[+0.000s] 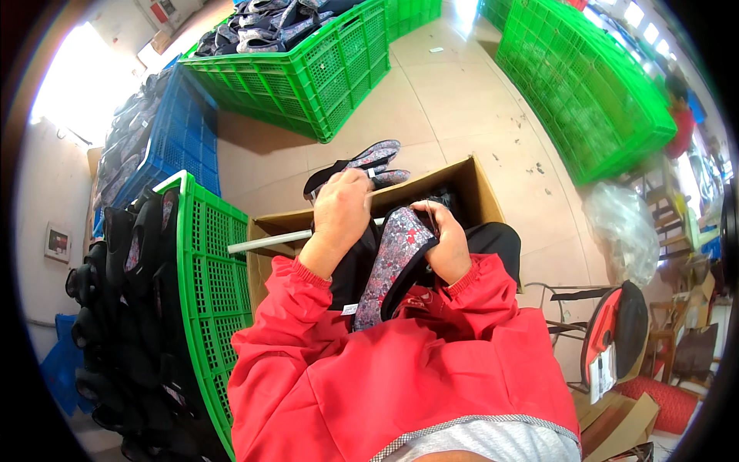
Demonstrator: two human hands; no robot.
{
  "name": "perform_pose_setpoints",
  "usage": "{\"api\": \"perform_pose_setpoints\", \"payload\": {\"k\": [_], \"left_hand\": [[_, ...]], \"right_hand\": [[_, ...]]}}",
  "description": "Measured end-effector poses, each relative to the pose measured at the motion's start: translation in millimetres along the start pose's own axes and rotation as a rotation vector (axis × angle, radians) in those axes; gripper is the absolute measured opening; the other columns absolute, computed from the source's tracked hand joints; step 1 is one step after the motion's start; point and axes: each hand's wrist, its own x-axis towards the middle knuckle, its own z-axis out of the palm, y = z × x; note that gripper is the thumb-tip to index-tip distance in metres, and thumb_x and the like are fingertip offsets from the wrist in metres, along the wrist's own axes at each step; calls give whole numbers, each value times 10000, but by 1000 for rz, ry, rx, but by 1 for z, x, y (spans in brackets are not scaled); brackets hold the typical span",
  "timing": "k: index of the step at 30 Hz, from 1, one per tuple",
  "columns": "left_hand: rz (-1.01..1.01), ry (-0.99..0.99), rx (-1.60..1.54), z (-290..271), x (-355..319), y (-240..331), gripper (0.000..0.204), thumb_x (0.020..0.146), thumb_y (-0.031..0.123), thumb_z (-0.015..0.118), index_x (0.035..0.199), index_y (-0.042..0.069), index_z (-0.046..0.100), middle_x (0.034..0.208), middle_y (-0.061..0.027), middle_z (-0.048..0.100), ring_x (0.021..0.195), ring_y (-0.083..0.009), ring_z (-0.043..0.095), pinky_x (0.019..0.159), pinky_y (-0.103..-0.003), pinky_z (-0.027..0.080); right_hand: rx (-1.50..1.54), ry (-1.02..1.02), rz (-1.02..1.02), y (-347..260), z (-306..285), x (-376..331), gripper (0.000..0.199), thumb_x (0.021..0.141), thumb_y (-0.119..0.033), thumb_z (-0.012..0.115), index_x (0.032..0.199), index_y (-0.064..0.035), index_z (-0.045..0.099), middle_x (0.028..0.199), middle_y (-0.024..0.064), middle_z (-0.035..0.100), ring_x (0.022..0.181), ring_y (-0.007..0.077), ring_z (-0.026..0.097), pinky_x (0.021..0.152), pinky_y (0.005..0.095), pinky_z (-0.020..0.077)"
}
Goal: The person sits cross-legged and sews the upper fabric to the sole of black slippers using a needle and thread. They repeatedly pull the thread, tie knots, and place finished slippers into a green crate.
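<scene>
One floral slipper [400, 254] gripped in right hand [450, 245], nearer the body than the cardboard box's [483, 196] far edge. Left hand [341, 208] blurred, fingers bent; can't tell its grip. White rod [269, 242] crosses box's left edge. More slippers [375, 156] at far edge. Green crate [212, 285] left.

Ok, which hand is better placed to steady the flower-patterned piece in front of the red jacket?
Probably the right hand: it grips the flower-patterned piece near its upper end, while the left hand appears apart from it.
</scene>
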Motion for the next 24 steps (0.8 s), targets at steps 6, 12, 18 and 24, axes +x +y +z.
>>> {"api": "perform_pose_setpoints", "payload": {"k": [6, 12, 18, 24], "left_hand": [[156, -78, -370, -22, -32, 43, 513, 749, 166, 722, 1220, 13, 590, 1251, -187, 576, 1204, -374, 529, 1038, -417, 421], [235, 7, 169, 8, -55, 65, 452, 759, 94, 610, 1181, -65, 588, 1211, -188, 576, 1153, -329, 543, 939, -392, 460], [264, 10, 150, 32, -40, 44, 399, 753, 49, 569, 1129, -73, 616, 1036, -166, 575, 969, -317, 554, 868, -379, 473], [320, -16, -133, 27, -56, 26, 392, 632, -54, 615, 1023, -32, 637, 978, -157, 575, 910, -350, 545, 816, -401, 478]], "right_hand": [[-271, -4, 4, 9, -7, 4, 408, 784, 48, 625, 1179, -32, 563, 1100, 173, 638, 1042, 327, 633, 903, 358, 496], [-462, -43, 199, -9, 4, 13, 321, 798, -53, 673, 1113, -12, 623, 1091, 177, 655, 1023, 303, 636, 915, 354, 487], [-554, -112, 78, -1, -6, 15, 280, 782, -62, 681, 1057, -24, 648, 970, 172, 663, 942, 331, 635, 842, 374, 503], [-401, -200, 0, 1, -10, -2, 144, 755, -100, 690, 858, -21, 628, 801, 191, 603, 757, 374, 606, 658, 420, 467]]}}
